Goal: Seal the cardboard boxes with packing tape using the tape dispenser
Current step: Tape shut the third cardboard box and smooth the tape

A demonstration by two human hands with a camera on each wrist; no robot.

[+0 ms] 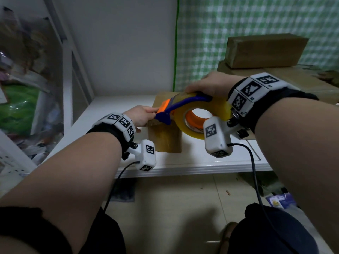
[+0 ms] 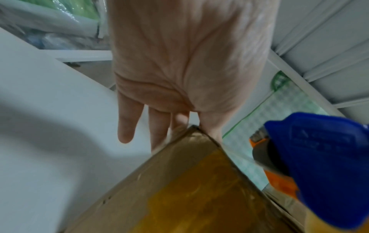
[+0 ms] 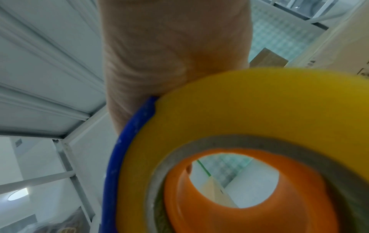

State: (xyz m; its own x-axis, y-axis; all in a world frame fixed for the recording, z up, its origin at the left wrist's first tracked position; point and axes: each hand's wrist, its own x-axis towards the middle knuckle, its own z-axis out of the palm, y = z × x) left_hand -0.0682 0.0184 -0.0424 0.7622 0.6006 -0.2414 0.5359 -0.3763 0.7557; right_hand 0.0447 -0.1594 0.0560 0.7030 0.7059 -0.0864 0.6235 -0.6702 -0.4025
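Observation:
A small cardboard box [image 1: 165,140] [image 2: 189,189] stands on the white table [image 1: 183,162], with glossy yellowish tape over its near face. My left hand [image 1: 145,116] [image 2: 185,63] rests against the box's left side with fingers straight, and the thumb lies past its far corner. My right hand [image 1: 211,83] [image 3: 169,55] grips the tape dispenser [image 1: 183,103] [image 2: 323,165] from above. The dispenser has a blue frame, an orange hub and a yellow tape roll [image 3: 239,110]. Its orange front end sits over the box top, close to my left fingers. The right fingers are hidden.
Two more cardboard boxes [image 1: 266,50] are stacked at the back right against a green checked curtain [image 1: 256,24]. A white window frame [image 1: 67,88] with clutter behind it runs along the left. The table's front edge [image 1: 183,171] is near my knees.

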